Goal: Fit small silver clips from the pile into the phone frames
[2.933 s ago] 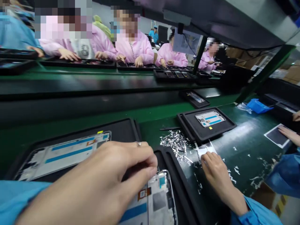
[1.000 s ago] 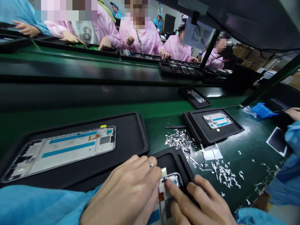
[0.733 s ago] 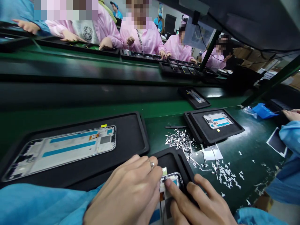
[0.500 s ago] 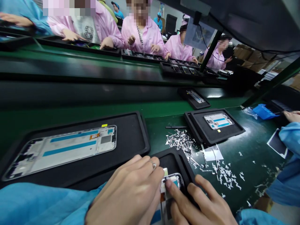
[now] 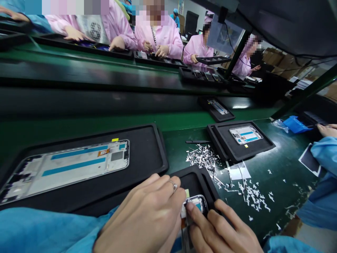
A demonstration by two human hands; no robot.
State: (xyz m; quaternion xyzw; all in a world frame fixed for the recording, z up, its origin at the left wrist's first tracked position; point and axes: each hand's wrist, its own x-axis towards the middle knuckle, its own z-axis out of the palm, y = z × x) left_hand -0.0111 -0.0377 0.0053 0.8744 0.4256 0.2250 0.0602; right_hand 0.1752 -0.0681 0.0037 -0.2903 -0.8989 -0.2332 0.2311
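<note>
A silver phone frame (image 5: 186, 233) with blue strips lies in a black tray (image 5: 193, 179) at the bottom centre, partly covered by both hands. My left hand (image 5: 147, 214), with a ring on one finger, is closed over its left side. The left fingers are bent and pressed together, and their tips are hidden. My right hand (image 5: 223, 228) rests over its right side, fingers apart, one fingertip pressing near the frame's top end. Just beyond that fingertip a pale yellow-green tab (image 5: 187, 193) sticks out.
At left another phone frame (image 5: 76, 165) lies in a large black tray (image 5: 147, 147). Beyond the scrap pile (image 5: 202, 156) are stacked trays (image 5: 250, 151) bearing a frame, and a smaller tray (image 5: 223, 117). Loose scraps (image 5: 254, 196) litter the green bench. A co-worker's sleeve (image 5: 321, 182) is at right.
My hands stay almost in place on the phone frame, with only slight finger shifts. Across the bench, a co-worker in pink has lifted a black tray. The view has shifted slightly.
</note>
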